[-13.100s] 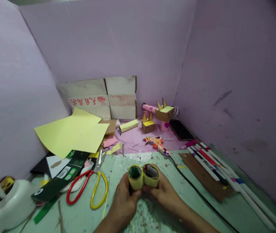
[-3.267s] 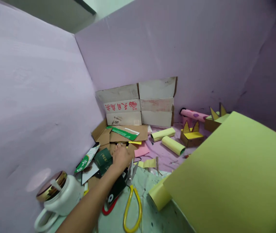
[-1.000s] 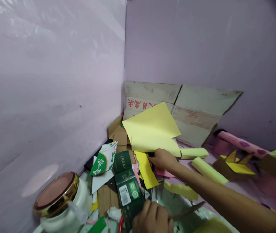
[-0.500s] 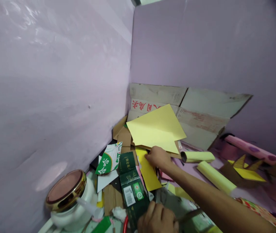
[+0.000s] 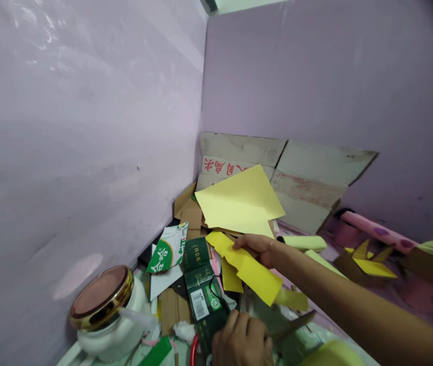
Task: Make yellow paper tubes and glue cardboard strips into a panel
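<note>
Toward the middle of the clutter, the right hand [image 5: 259,247] is clamped on a bright yellow strip [image 5: 256,272], which slants from far left to near right, overlapping a second yellow piece [image 5: 232,277]. Near it, the left hand [image 5: 241,339] is curled, blocking the green carton [image 5: 197,278] at its near end; I cannot tell its grip. Left stands a lidded mug [image 5: 105,340]; far, a pale yellow sheet [image 5: 239,203] overlaps white cardboard [image 5: 315,168]. The right forearm [image 5: 353,300] hides part of a paper roll [image 5: 321,257].
</note>
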`<control>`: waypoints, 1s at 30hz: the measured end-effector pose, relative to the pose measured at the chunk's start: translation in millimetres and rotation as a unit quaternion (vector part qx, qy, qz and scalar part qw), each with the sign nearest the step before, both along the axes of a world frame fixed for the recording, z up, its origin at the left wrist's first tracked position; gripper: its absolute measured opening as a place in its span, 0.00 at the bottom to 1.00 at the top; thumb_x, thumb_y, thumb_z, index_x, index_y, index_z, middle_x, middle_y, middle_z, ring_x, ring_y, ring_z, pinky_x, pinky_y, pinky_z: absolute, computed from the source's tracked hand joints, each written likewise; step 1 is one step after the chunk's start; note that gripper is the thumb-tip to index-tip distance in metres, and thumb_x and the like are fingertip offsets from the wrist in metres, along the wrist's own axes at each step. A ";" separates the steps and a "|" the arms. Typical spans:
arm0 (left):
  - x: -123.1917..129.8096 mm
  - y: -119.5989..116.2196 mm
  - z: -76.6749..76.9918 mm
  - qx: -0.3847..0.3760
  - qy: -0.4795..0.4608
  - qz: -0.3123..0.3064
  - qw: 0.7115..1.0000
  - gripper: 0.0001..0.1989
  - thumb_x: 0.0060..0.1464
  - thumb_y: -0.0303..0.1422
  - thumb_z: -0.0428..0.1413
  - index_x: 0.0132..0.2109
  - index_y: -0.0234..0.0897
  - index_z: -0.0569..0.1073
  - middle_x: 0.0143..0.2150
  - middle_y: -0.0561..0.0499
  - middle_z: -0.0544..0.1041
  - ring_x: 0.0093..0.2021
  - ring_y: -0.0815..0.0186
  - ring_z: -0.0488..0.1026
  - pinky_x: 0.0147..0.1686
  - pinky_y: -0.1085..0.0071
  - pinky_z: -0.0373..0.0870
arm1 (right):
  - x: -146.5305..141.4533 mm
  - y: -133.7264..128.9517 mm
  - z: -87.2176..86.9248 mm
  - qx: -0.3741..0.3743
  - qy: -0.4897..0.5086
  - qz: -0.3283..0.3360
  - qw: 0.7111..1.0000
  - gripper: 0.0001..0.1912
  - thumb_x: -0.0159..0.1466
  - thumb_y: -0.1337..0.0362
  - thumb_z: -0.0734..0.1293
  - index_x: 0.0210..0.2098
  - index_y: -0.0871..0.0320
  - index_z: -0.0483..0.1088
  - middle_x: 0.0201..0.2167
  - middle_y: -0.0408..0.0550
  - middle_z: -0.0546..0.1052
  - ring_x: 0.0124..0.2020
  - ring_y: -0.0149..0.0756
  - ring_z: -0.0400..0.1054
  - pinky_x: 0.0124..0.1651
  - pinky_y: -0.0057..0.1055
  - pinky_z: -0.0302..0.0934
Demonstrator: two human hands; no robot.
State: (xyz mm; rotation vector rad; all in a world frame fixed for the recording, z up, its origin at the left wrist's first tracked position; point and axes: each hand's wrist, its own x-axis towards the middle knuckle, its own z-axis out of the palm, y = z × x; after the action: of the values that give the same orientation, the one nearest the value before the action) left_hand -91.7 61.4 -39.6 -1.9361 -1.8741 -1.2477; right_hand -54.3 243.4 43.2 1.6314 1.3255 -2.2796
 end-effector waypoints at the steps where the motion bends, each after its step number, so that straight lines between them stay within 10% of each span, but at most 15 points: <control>1: 0.1 -0.3 0.5 -0.001 -0.002 0.001 1.000 0.09 0.42 0.22 0.51 0.27 0.42 0.62 0.22 0.55 0.71 0.24 0.64 0.71 0.17 0.68 0.54 | 0.4 -1.5 0.9 -0.012 0.002 -0.002 1.000 0.11 0.61 0.70 0.58 0.35 0.69 0.70 0.22 0.53 0.76 0.22 0.38 0.72 0.30 0.34 0.67; 14: 2.6 -5.6 5.5 -0.036 -0.035 0.016 0.999 0.08 0.44 0.22 0.51 0.27 0.43 0.65 0.23 0.54 0.72 0.26 0.64 0.72 0.21 0.67 0.57 | -5.8 -20.8 10.7 0.003 -0.005 -0.067 0.998 0.10 0.61 0.72 0.57 0.32 0.65 0.70 0.22 0.51 0.77 0.21 0.33 0.72 0.28 0.28 0.67; 22: -6.2 -13.3 30.6 -0.073 -0.151 -0.078 0.983 0.11 0.51 0.26 0.47 0.26 0.39 0.71 0.24 0.47 0.73 0.25 0.63 0.71 0.25 0.69 0.61 | 55.7 -32.0 43.1 0.114 -0.004 -0.156 0.981 0.06 0.53 0.74 0.62 0.29 0.64 0.70 0.17 0.47 0.74 0.17 0.33 0.67 0.22 0.28 0.63; 24: -12.0 -8.1 37.4 -0.121 -0.323 -0.037 0.938 0.08 0.48 0.30 0.53 0.23 0.38 0.70 0.21 0.48 0.72 0.23 0.64 0.69 0.23 0.70 0.60 | 82.2 -40.4 51.6 0.176 0.025 -0.216 0.960 0.05 0.53 0.74 0.62 0.29 0.62 0.69 0.18 0.44 0.73 0.18 0.31 0.67 0.22 0.26 0.62; 26: -18.8 0.6 41.8 -0.120 -0.564 0.018 0.817 0.05 0.41 0.30 0.58 0.22 0.37 0.69 0.18 0.52 0.70 0.18 0.68 0.64 0.19 0.73 0.57 | 109.2 -53.8 60.3 0.233 0.062 -0.276 0.931 0.05 0.54 0.73 0.62 0.29 0.59 0.68 0.19 0.41 0.72 0.19 0.29 0.66 0.23 0.24 0.62; 30: -30.8 13.6 50.7 -0.093 -0.676 0.036 0.730 0.04 0.48 0.33 0.52 0.30 0.39 0.63 0.16 0.59 0.64 0.14 0.71 0.61 0.14 0.76 0.59 | 158.2 -94.3 65.3 0.279 0.118 -0.354 0.885 0.04 0.52 0.71 0.63 0.26 0.57 0.65 0.18 0.38 0.70 0.19 0.28 0.64 0.23 0.23 0.60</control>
State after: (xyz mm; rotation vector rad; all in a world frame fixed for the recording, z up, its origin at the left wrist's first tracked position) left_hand -122.6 75.0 11.1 -0.7685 -2.5258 -2.9806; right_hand 103.9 149.1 108.6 2.4150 1.8003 -2.7096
